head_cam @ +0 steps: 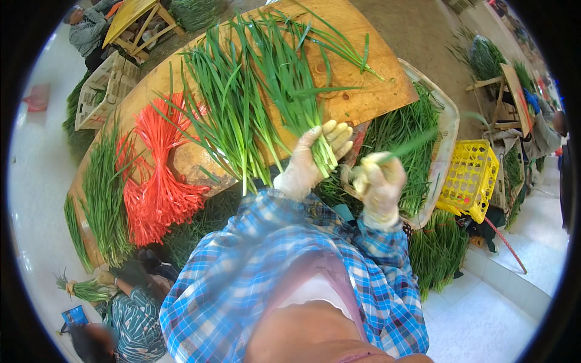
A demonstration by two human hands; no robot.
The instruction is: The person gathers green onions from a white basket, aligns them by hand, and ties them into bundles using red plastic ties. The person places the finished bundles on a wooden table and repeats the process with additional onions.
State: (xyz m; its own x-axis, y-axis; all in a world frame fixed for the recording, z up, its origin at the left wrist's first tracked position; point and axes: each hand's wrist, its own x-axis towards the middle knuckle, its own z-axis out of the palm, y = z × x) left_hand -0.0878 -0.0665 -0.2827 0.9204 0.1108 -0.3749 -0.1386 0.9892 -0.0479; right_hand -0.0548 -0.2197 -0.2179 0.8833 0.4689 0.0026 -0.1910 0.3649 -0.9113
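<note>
My gloved left hand point(302, 168) is closed around the pale stem ends of a bunch of garlic chives point(290, 90), whose leaves lie across the wooden board point(376, 100). My right hand point(381, 188), also gloved and blurred by motion, is beside it with curled fingers. From those fingers a blurred green leaf point(413, 145) sticks out to the upper right. Just left of the held bunch, more loose chives point(227, 104) rest on the board, stems towards me. A few separate stalks point(338, 43) lie near the board's far edge.
Red plastic ties point(165, 181) lie on the board's left, beside another chive pile point(104, 204). A pale crate point(449, 131) of chives stands at right, near a yellow crate point(472, 174). At lower left a co-worker point(131, 313) holds a tied bunch point(88, 290).
</note>
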